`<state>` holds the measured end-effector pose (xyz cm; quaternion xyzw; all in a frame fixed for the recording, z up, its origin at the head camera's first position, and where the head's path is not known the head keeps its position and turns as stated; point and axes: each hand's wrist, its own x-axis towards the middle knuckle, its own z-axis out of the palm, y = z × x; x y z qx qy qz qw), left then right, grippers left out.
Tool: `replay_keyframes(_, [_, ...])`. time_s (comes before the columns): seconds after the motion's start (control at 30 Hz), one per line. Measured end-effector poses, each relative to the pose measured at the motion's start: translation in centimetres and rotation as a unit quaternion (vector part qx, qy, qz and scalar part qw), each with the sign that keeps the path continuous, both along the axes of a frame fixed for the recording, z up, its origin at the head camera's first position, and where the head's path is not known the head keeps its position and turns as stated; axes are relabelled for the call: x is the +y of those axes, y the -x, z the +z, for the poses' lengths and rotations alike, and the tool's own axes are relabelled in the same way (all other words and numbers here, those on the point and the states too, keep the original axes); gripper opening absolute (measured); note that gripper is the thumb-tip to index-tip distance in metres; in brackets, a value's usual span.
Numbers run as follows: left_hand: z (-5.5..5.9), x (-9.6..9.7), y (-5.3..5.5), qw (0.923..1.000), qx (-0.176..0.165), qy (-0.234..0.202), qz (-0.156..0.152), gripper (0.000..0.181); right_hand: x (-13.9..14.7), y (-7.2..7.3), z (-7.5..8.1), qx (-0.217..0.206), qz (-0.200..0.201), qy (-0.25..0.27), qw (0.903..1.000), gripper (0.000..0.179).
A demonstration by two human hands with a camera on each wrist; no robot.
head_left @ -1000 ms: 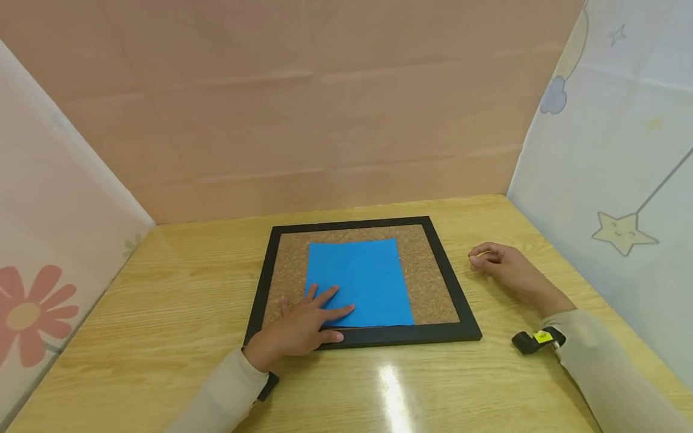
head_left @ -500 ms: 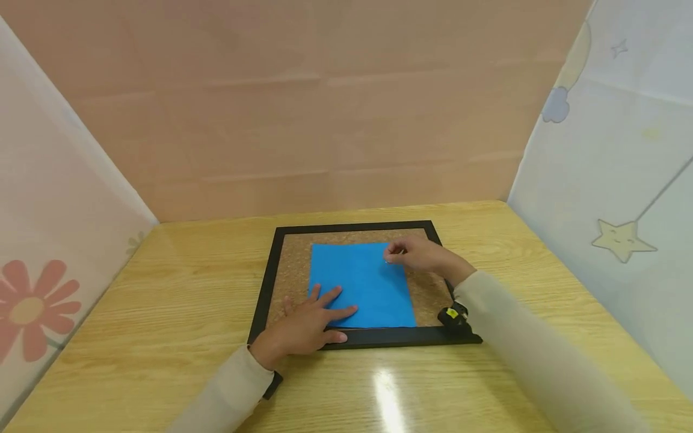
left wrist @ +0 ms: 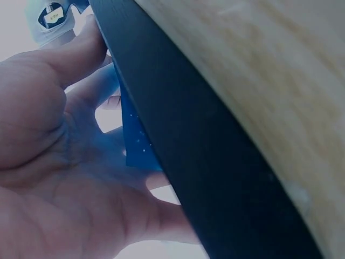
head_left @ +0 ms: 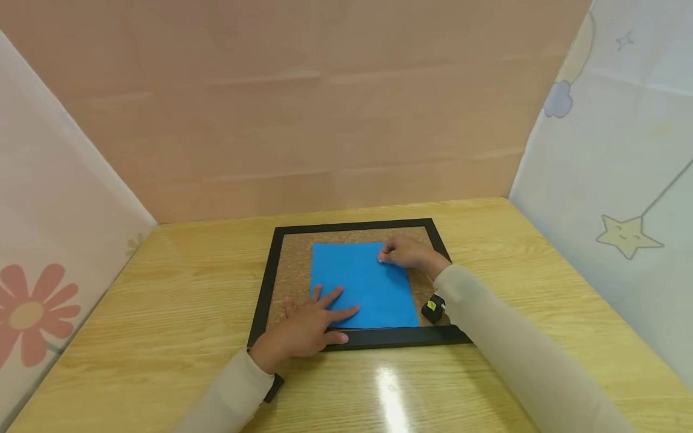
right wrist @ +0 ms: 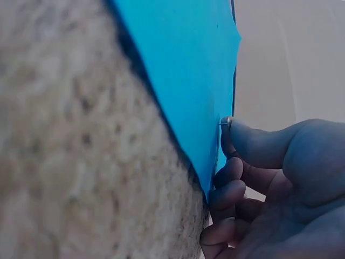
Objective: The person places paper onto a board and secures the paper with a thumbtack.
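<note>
A blue sheet of paper (head_left: 357, 276) lies on a black-framed cork board (head_left: 292, 258). My left hand (head_left: 303, 325) rests on the sheet's near left corner, fingers spread and thumb over the near frame bar. In the left wrist view its palm (left wrist: 70, 156) shows beside the dark frame (left wrist: 178, 124). At the sheet's far right corner, my right hand (head_left: 406, 251) pinches a small metal thumbtack (right wrist: 226, 121) between thumb and index finger. The tack's thin point faces the blue paper (right wrist: 183, 81), right at its surface. The right hand's other fingers curl close over the sheet.
Under the board is a wood-grain table (head_left: 178, 288). A peach backdrop (head_left: 325, 120) stands behind it, with printed white panels at left and right. A black wrist camera (head_left: 432, 308) on the right wrist hangs over the board's right side.
My right hand has moved left from the table beside the board to the sheet's far right corner, then slightly farther left. The left hand stays in place on the paper.
</note>
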<state>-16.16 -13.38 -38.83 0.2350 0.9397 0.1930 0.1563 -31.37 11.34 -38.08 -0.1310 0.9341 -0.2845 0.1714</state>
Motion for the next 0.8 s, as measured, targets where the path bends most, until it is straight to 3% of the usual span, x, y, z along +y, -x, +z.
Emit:
replay_keyframes(0.27, [0.11,-0.03,-0.05,0.9999,-0.001,-0.011,-0.005,0.053,-0.21,0.06,-0.11,-0.012,-0.027,0.018,0.9994,0.017])
replay_keyframes(0.8, [0.27,-0.07,-0.01,0.9999,0.000,-0.011,-0.010,0.053,-1.01,0.83,0.48,-0.029,-0.041,-0.025,0.9984,0.012])
